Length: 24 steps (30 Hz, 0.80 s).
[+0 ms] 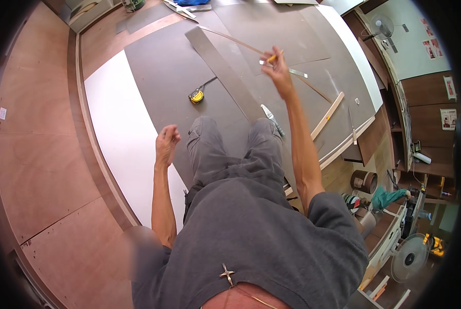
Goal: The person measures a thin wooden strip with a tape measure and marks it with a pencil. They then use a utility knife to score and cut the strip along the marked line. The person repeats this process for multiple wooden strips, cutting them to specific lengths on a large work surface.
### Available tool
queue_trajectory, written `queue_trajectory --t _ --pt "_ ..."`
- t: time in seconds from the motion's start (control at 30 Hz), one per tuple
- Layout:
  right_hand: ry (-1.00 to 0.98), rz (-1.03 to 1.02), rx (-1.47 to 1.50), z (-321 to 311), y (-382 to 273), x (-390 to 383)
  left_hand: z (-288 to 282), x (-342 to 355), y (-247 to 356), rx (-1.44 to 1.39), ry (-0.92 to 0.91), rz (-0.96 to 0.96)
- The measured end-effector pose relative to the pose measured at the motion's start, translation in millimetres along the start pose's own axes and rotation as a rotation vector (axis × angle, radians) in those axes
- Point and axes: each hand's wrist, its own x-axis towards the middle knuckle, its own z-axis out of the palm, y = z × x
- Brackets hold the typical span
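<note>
My right hand (pixel 279 76) is raised over the grey-brown sheet (pixel 174 72), its fingers pinching a yellow pencil (pixel 275 57). Beneath that hand lies a short, flat metal strip (pixel 298 73), partly hidden by the fingers. A long thin strip (pixel 233 39) runs slantwise under it. My left hand (pixel 167 144) hovers beside my left knee near the white panel (pixel 118 108), fingers curled in and nothing visible in them. Ahead of my knees sits a yellow and black tape measure (pixel 196 96) with a little blade pulled out. A pointed tool with a teal handle (pixel 277 125) rests by my right knee.
A narrow grey-brown board (pixel 223 74) lies lengthwise ahead of me. To the right are a pale wooden batten (pixel 327 116) and a thin tool (pixel 352 126). A raised wooden edge (pixel 86 113) borders the left side. Fans (pixel 409 258) and a brown bucket (pixel 364 181) stand beyond the right edge.
</note>
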Motion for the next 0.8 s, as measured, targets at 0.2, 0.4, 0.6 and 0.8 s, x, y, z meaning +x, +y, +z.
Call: queue_trajectory --t 0.2,0.4,0.6,0.8 --pt "0.118 0.170 -0.039 34 26 -164 -60 -37 -33 0.094 0.210 -0.050" --pt "0.268 -0.009 -0.473 3 -90 -201 -62 -51 -52 0.325 0.283 -0.114" --pt "0.414 -0.343 -0.285 -35 -223 -214 -93 -69 -78 0.696 0.342 -0.233" --pt "0.444 -0.900 -0.624 -48 -336 -255 -165 -122 -107 0.982 0.394 -0.326"
